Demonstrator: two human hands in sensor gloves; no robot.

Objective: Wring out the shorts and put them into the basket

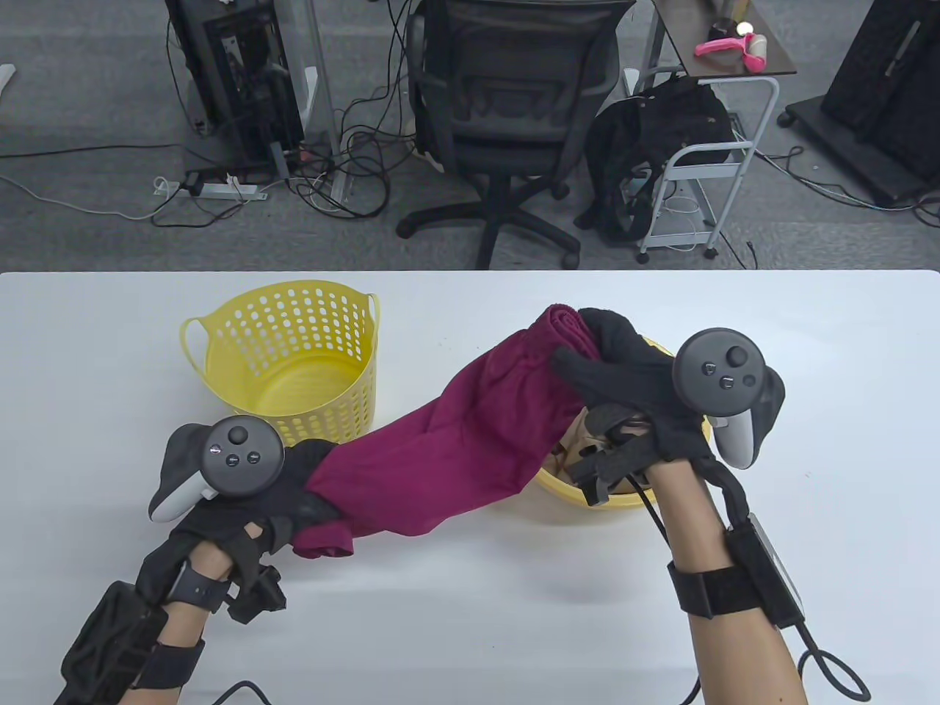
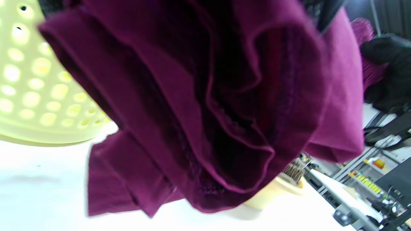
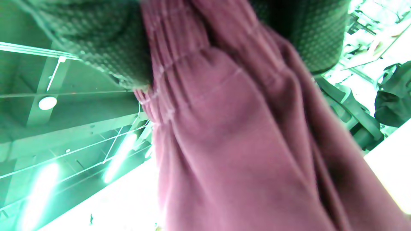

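Observation:
Maroon shorts [image 1: 470,426] stretch in the air between both hands, above the white table [image 1: 470,602]. My right hand [image 1: 624,367] grips the bunched waistband end, raised over a low yellow bowl [image 1: 565,488]. My left hand [image 1: 294,488] grips the lower leg end near the table, just in front of the yellow perforated basket [image 1: 294,352]. The left wrist view is filled with folds of the shorts [image 2: 208,106], with the basket [image 2: 35,86] at the left. Up close in the right wrist view, gloved fingers [image 3: 106,48] clamp the gathered waistband of the shorts [image 3: 231,134].
The basket stands upright at the table's back left with nothing visible inside. The yellow bowl under the right hand holds brownish items, partly hidden. An office chair [image 1: 514,103], a cart [image 1: 705,147] and cables lie on the floor beyond the table's far edge.

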